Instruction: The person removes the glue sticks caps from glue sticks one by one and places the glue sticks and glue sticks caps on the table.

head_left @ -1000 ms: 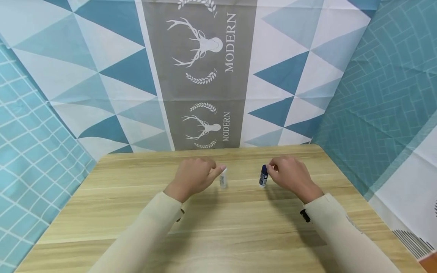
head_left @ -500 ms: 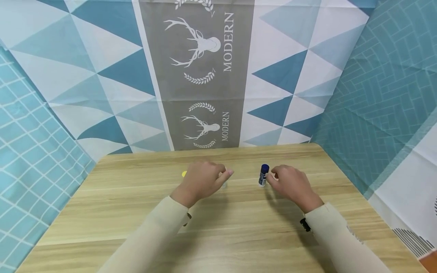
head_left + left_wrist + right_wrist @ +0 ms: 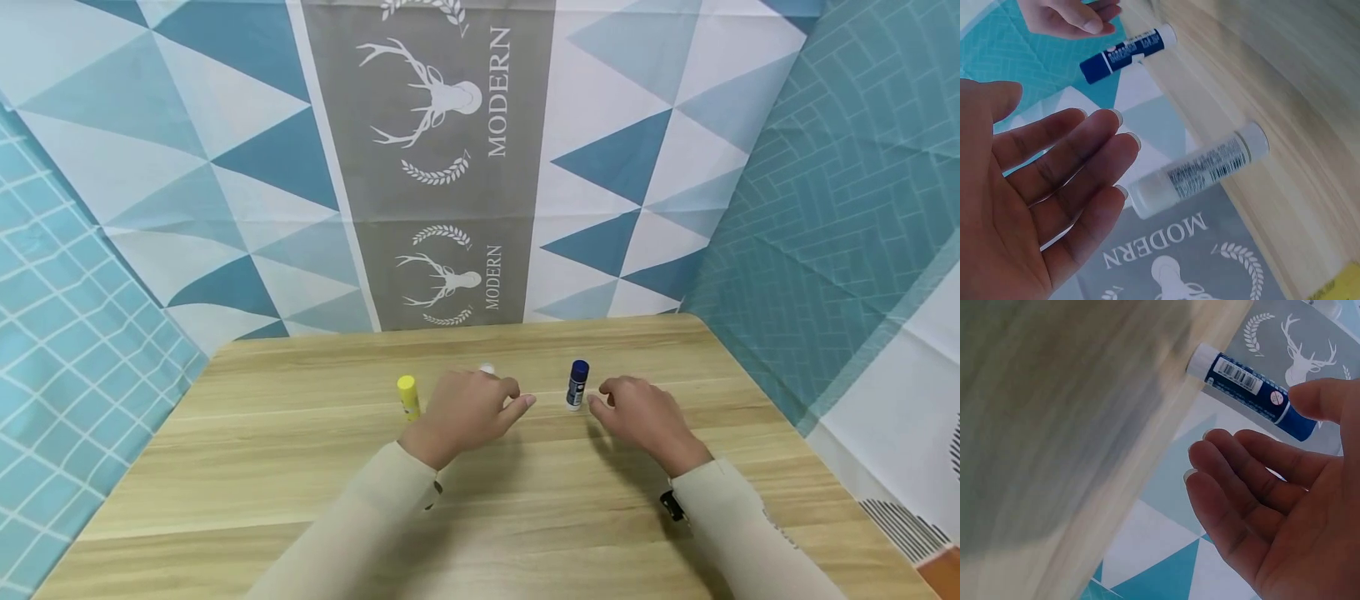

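Three glue sticks stand upright on the wooden table. My left hand (image 3: 468,414) hovers in front of the white glue stick (image 3: 1200,169), fingers loosely bent with nothing in them. In the head view only that stick's cap shows above the knuckles. Just right of the blue glue stick (image 3: 576,386) is my right hand (image 3: 641,414), its fingers relaxed and holding nothing. The right wrist view shows the thumb overlapping the blue cap (image 3: 1300,425). Left of my left hand stands the yellow glue stick (image 3: 408,396), its lower end partly hidden behind the hand.
The wooden table (image 3: 300,483) ends at a back edge against a patterned cloth (image 3: 442,167) with deer heads and triangles. Blue tiled-pattern cloths (image 3: 60,333) hang at both sides.
My left hand has moved right and nearer to me, uncovering the yellow glue stick and covering most of the white one. My right hand has drawn slightly back from the blue stick.
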A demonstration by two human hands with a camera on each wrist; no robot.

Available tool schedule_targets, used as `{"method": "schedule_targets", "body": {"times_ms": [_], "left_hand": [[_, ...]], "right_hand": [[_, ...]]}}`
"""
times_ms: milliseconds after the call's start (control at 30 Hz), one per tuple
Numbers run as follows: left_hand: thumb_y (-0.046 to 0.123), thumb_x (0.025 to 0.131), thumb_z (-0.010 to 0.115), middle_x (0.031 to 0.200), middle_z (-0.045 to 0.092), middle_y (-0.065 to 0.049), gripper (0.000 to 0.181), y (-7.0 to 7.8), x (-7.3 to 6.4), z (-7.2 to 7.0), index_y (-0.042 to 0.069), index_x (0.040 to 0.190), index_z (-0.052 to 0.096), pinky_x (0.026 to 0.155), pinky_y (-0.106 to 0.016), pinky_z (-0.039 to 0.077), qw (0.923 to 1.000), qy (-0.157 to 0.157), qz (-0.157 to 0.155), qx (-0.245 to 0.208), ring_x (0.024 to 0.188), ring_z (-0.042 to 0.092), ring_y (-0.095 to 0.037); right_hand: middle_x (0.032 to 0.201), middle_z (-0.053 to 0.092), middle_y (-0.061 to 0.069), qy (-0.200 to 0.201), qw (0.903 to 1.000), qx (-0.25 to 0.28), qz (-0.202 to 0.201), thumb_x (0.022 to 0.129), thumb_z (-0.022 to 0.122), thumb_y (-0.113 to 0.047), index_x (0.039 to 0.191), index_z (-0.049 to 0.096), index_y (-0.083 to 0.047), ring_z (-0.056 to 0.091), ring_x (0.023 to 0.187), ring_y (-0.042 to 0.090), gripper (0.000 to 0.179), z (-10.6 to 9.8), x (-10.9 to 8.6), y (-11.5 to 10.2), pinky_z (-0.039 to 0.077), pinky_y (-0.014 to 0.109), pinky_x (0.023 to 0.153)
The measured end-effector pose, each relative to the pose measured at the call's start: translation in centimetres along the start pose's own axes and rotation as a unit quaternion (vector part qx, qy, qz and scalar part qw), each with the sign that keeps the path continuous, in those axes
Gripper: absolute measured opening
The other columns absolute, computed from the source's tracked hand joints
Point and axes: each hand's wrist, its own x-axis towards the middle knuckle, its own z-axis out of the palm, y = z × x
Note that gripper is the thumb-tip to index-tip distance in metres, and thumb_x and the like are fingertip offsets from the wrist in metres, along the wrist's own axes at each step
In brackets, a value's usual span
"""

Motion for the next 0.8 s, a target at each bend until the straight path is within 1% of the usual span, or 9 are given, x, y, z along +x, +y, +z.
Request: {"method": "schedule_targets", "body": {"times_ms": [100,200,267,400,500,667,800], "left_hand": [[0.051,0.102,0.049,0.075,0.069,0.011,0.039,0.4,0.2,0.1,0.023,0.092,0.075,0.043,-0.029,0.038,0.9999,-0.012,-0.006,-0.007,0.061,0.059,-0.007],[0.05,0.102,0.05,0.076,0.068,0.012,0.038,0.7,0.2,0.2,0.023,0.092,0.075,0.045,-0.03,0.041,0.9997,-0.018,-0.009,-0.014,0.061,0.059,-0.007],[0.049,0.102,0.051,0.076,0.068,0.012,0.037,0.9,0.2,0.3,0.022,0.093,0.075,0.047,-0.03,0.042,0.9995,-0.022,-0.009,-0.019,0.061,0.059,-0.006],[0.048,0.102,0.052,0.078,0.069,0.01,0.037,1.3,0.0,0.7,0.021,0.095,0.076,0.048,-0.026,0.042,0.9984,-0.042,-0.014,-0.035,0.06,0.056,-0.004],[0.048,0.102,0.05,0.079,0.069,0.011,0.038,1.4,-0.1,1.1,0.021,0.096,0.077,0.048,-0.026,0.041,0.9976,-0.054,-0.016,-0.04,0.059,0.055,-0.004],[0.048,0.102,0.05,0.073,0.065,0.013,0.038,1.7,-0.2,1.7,0.023,0.091,0.075,0.046,-0.029,0.04,0.998,-0.049,-0.012,-0.037,0.058,0.054,-0.005],[0.047,0.102,0.051,0.071,0.063,0.014,0.036,2.3,-0.1,2.3,0.022,0.092,0.075,0.047,-0.03,0.042,0.9985,-0.042,-0.001,-0.034,0.058,0.054,-0.005]], "right_hand": [[0.1,0.071,0.011,-0.007,1.0,0.004,0.006,0.096,0.058,-0.034,0.109,0.074,-0.003,0.067,0.083,0.024,0.037,0.4,-0.1,0.1,0.053,0.046,0.066],[0.1,0.071,0.011,-0.013,0.9998,0.006,0.013,0.096,0.058,-0.034,0.11,0.073,-0.003,0.066,0.082,0.022,0.037,0.6,-0.1,0.1,0.053,0.045,0.065],[0.097,0.07,0.01,-0.016,0.9997,0.01,0.018,0.096,0.059,-0.033,0.11,0.073,-0.003,0.063,0.077,0.02,0.036,0.8,-0.1,0.1,0.051,0.042,0.061],[0.09,0.068,0.006,-0.024,0.9993,0.017,0.023,0.095,0.059,-0.034,0.109,0.073,-0.003,0.055,0.066,0.015,0.037,1.1,-0.1,0.0,0.045,0.035,0.055],[0.089,0.068,0.005,-0.026,0.9991,0.022,0.023,0.095,0.059,-0.035,0.11,0.073,-0.003,0.053,0.064,0.014,0.038,1.4,-0.1,-0.1,0.043,0.033,0.054],[0.094,0.071,0.006,-0.023,0.999,0.032,0.022,0.096,0.058,-0.034,0.111,0.073,-0.004,0.058,0.068,0.013,0.037,1.9,0.2,-0.1,0.047,0.035,0.056],[0.095,0.071,0.007,-0.019,0.9987,0.037,0.027,0.096,0.058,-0.032,0.111,0.073,-0.004,0.057,0.065,0.013,0.035,2.1,0.3,-0.1,0.045,0.034,0.054]]}}
